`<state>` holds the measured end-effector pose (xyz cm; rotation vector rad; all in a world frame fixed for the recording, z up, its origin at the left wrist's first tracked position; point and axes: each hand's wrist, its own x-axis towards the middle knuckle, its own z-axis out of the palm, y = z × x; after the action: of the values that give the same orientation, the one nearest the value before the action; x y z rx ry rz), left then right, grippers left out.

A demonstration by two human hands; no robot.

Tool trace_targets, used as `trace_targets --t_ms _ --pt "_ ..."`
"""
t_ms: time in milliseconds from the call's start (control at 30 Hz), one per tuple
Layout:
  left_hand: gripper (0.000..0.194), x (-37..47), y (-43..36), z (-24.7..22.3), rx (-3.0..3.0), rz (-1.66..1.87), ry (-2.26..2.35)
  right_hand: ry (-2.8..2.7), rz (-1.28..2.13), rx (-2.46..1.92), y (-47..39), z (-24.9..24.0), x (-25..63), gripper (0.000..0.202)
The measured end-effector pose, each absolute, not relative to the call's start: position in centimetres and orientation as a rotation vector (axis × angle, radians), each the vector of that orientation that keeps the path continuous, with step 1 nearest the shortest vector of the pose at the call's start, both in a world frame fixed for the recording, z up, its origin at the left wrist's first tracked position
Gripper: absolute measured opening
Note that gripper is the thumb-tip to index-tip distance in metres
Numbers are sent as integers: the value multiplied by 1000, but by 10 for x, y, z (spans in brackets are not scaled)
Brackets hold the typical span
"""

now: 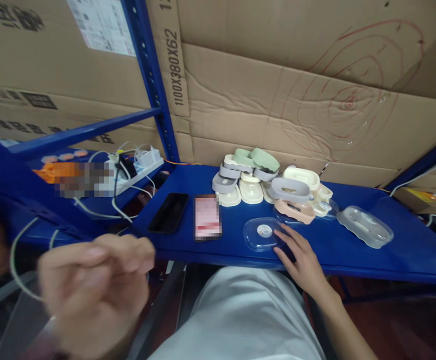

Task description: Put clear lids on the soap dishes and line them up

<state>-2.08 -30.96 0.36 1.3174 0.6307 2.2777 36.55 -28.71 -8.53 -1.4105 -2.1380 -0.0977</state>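
My right hand (pixel 302 260) rests at the right edge of a clear plastic lid (pixel 255 240) with a round white sticker. Its thumb and fingers are spread apart, touching the lid, which lies flat on the blue table (pixel 233 255). Close to the camera on the left, my left hand (pixel 98 285) is raised and blurred, fingers curled in; anything inside it is hidden. Beyond the lid are a pinkish soap dish (pixel 296 212), a grey soap dish (pixel 291 189) and a pile of cream, grey and green soap dishes (pixel 265 159).
A black phone (pixel 168 212) and a phone with a lit screen (pixel 207 217) lie left of the lid. A grey soap dish under a clear cover (pixel 366 227) sits at the right. Blue shelf posts, a power strip (pixel 137 172) with cables and a cardboard wall (pixel 240 100) surround the table.
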Motion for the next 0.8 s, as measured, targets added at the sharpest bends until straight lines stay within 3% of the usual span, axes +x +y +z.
trace_targets --t_ms 67,233,400,600,800 --pt "20 5 -297 -6 1611 2201 543 -2145 -100 -1420 -288 -85 365 46" --pt "38 60 -282 -41 2403 1557 718 -2172 -110 -1415 -289 -82 363 47" --pt "43 80 -276 -67 2771 1198 811 -2190 -105 -1414 -290 -81 362 49" --pt "41 82 -269 -74 2817 1125 905 -2143 0 -1331 -294 -76 364 60" --pt "31 83 -269 -75 2855 1081 907 -2082 2 -1168 -296 -55 372 55"
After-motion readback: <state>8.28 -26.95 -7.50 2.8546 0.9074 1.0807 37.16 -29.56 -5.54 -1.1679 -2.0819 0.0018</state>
